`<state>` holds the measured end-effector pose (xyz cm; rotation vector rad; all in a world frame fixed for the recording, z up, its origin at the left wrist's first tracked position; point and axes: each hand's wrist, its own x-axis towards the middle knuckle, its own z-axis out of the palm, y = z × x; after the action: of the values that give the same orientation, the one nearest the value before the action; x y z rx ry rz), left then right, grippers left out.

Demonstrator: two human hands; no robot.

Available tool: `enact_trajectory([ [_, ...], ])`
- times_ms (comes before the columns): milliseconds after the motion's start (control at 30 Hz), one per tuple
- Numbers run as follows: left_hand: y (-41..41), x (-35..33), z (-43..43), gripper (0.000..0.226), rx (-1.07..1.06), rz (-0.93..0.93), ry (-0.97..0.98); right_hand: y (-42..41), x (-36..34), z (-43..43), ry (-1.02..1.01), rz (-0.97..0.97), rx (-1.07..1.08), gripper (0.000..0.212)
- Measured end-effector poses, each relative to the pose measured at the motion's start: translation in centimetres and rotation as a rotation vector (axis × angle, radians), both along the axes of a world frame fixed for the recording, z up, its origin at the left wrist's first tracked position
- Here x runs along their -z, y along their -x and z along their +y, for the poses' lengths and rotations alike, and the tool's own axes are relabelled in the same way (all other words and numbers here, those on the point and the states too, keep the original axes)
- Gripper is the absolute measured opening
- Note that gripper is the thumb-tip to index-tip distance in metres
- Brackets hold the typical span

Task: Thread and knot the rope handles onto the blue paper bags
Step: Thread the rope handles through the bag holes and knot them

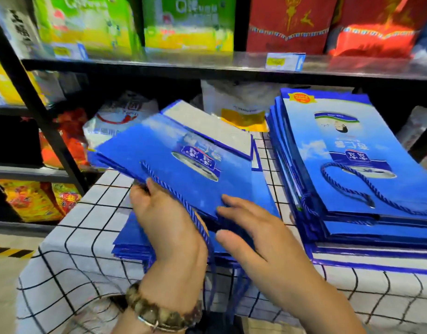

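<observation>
Workstation: table (pixel 87 237) under a checked cloth, set before a stocked shelf (pixel 159 65). Left hand (pixel 169 225), beaded bracelet (pixel 159 312) at the wrist, grasps the near edge of a blue paper bag (pixel 164 150), which is raised and tilted above a low stack (pixel 133 244) of flat bags. Rope handle (pixel 170 189) leaves a hole in the bag's face, crosses the left hand and hangs past the table edge. Right hand (pixel 258 239) is released, fingers straight, fingertips touching the bag's lower edge. Taller stack (pixel 347 150) lies at right, with a looped rope (pixel 352 186) on top.
</observation>
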<state>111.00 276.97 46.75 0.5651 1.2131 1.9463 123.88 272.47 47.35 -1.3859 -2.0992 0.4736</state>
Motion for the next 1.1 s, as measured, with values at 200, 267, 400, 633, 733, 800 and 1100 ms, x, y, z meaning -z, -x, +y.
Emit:
enact_trajectory([
  [200,-1.2,-0.7,-1.3,0.024,0.145,-0.289,0.104,0.1,1.2,0.2,-0.213,-0.018,-0.058,0.030],
  [267,-1.3,-1.2,-1.6,0.028,0.202,-0.306,0.096,0.5,0.9,0.0,-0.144,0.049,-0.125,0.031],
  [400,-0.9,-1.5,-1.6,0.031,0.193,-0.294,0.140,1.0,1.3,-0.1,-0.170,0.036,-0.158,0.023],
  [633,0.0,-1.5,-1.9,0.032,0.397,-0.349,0.123,1.1,-0.1,0.8,-0.065,0.091,-0.194,0.018],
  [733,1.1,-1.7,-3.0,0.021,0.667,-0.456,0.099,1.3,-2.5,1.5,-0.019,0.377,-0.169,0.010],
  [800,2.4,-1.7,-4.0,0.015,0.942,-0.407,0.147,1.2,-3.7,2.7,0.038,0.503,-0.070,0.012],
  [1100,0.9,-3.6,-4.6,0.013,1.023,0.556,0.269,1.4,-5.7,5.4,0.268,0.606,-0.022,0.020],
])
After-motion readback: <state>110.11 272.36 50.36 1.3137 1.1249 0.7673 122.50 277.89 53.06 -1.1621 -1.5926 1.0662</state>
